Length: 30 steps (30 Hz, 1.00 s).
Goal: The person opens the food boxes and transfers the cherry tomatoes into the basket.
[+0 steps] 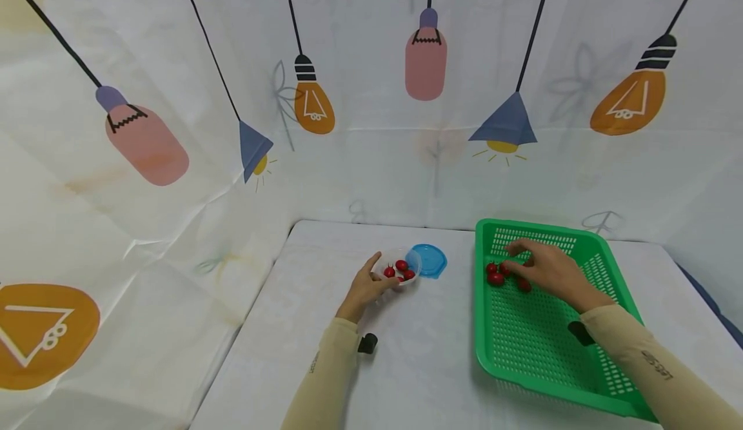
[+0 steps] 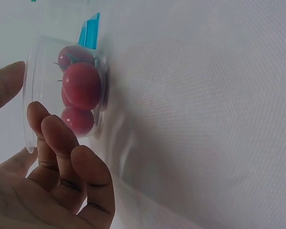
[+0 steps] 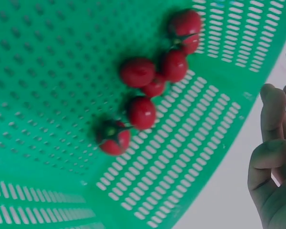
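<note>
A small clear plastic tub with several cherry tomatoes inside stands on the white table. My left hand holds it from the left, thumb and fingers spread around its rim. Just behind the tub lies a blue lid. Over the far part of a green basket hangs my right hand, fingers loosely bent and nothing seen between them. Several more cherry tomatoes lie in the basket along its left side, close to the right fingertips; the hand hides part of them in the head view.
The basket's raised slotted walls surround the right hand's place. A white sheet printed with lamps rises behind the table and along its left side. White table surface lies between tub and basket.
</note>
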Each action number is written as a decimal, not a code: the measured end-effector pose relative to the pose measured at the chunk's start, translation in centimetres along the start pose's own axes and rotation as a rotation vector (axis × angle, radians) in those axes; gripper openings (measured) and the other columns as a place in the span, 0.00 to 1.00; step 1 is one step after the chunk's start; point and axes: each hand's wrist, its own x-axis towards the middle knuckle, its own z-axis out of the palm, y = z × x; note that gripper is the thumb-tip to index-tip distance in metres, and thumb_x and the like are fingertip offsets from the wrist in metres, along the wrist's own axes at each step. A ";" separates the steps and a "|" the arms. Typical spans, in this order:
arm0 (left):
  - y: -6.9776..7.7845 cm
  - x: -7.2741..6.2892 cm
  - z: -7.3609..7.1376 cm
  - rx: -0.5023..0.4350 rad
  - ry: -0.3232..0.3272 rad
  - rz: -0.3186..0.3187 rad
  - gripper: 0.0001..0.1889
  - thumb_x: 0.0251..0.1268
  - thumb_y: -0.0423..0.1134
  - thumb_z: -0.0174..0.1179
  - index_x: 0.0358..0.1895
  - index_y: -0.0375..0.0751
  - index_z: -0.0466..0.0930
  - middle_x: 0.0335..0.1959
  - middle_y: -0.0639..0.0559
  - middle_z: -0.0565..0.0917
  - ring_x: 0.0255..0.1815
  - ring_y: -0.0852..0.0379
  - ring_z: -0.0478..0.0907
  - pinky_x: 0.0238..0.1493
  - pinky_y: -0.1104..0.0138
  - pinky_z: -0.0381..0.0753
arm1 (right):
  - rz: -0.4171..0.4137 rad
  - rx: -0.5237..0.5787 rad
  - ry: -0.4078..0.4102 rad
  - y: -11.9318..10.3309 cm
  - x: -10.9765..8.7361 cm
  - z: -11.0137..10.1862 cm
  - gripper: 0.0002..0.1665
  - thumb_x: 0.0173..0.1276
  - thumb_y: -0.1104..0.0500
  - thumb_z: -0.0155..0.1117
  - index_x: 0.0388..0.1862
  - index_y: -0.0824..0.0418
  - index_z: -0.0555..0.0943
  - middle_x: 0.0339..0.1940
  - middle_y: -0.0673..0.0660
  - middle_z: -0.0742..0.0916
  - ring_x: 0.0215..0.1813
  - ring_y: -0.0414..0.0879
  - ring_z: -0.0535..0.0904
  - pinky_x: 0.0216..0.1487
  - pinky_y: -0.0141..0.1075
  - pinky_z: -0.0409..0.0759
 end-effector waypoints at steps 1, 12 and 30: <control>0.0 0.0 0.0 0.000 -0.003 0.002 0.46 0.60 0.46 0.73 0.80 0.55 0.59 0.29 0.51 0.73 0.28 0.55 0.69 0.32 0.65 0.73 | -0.005 0.007 0.003 -0.3 0.1 0.0 0.22 0.72 0.48 0.68 0.59 0.57 0.82 0.52 0.59 0.88 0.41 0.49 0.85 0.36 0.46 0.81; 0.2 0.0 -0.3 0.061 -0.040 0.101 0.49 0.60 0.50 0.73 0.82 0.51 0.53 0.27 0.50 0.75 0.24 0.57 0.70 0.30 0.63 0.73 | -0.027 0.070 0.013 -3.0 1.0 0.3 0.24 0.71 0.48 0.69 0.62 0.57 0.83 0.52 0.58 0.88 0.39 0.48 0.83 0.26 0.38 0.77; 0.3 0.4 -0.3 0.138 -0.029 0.071 0.52 0.53 0.52 0.78 0.80 0.55 0.58 0.27 0.50 0.75 0.25 0.56 0.72 0.31 0.64 0.74 | -0.101 0.123 0.007 -7.7 4.3 2.7 0.23 0.72 0.48 0.68 0.62 0.54 0.82 0.50 0.54 0.89 0.40 0.44 0.82 0.35 0.40 0.78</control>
